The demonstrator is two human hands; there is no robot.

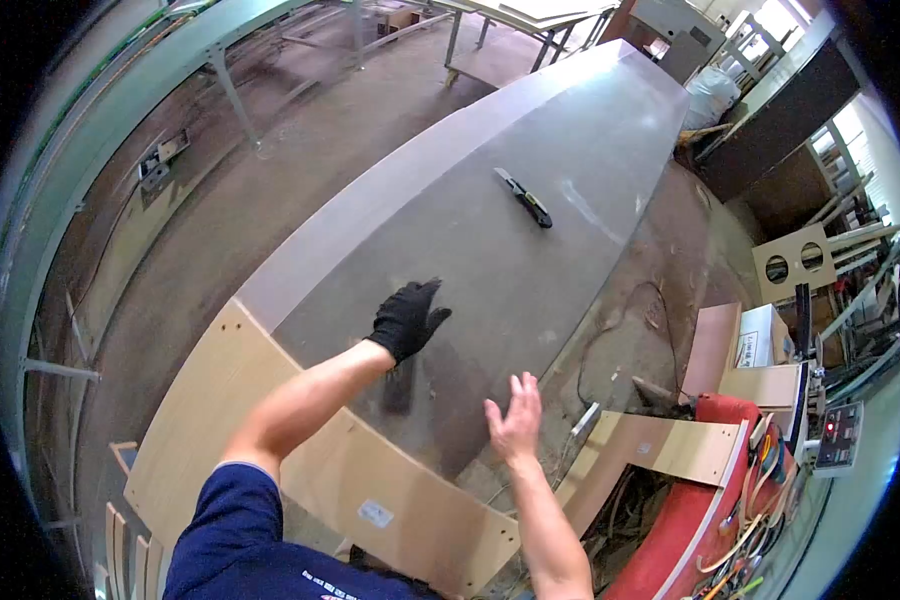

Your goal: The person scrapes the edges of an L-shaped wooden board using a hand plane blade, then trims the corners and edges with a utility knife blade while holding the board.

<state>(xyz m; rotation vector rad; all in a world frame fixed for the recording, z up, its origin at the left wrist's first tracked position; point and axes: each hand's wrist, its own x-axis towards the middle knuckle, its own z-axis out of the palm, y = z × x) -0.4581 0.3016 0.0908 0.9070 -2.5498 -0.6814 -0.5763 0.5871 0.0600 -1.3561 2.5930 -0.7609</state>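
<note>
My left hand [407, 320], in a black glove, is held over the near part of a long grey board surface [440, 215]. Its fingers point forward, the thumb is apart, and it holds nothing. To the right, my bare right hand [515, 418] hovers near the board's near right edge with fingers stretched out and nothing in them. A utility knife [523, 198] lies farther up the grey surface, away from both hands, its blade end pointing to the far left. Between my body and the grey board is a light wood panel [240, 385] with drilled holes and a white label [375, 514].
At right, a red padded piece [660, 540] stands beside a wood frame [685, 448], cables and a control box [838, 438]. A green metal frame [50, 260] runs along the left. Another table [530, 18] stands at the back. A cable [660, 300] trails across the floor.
</note>
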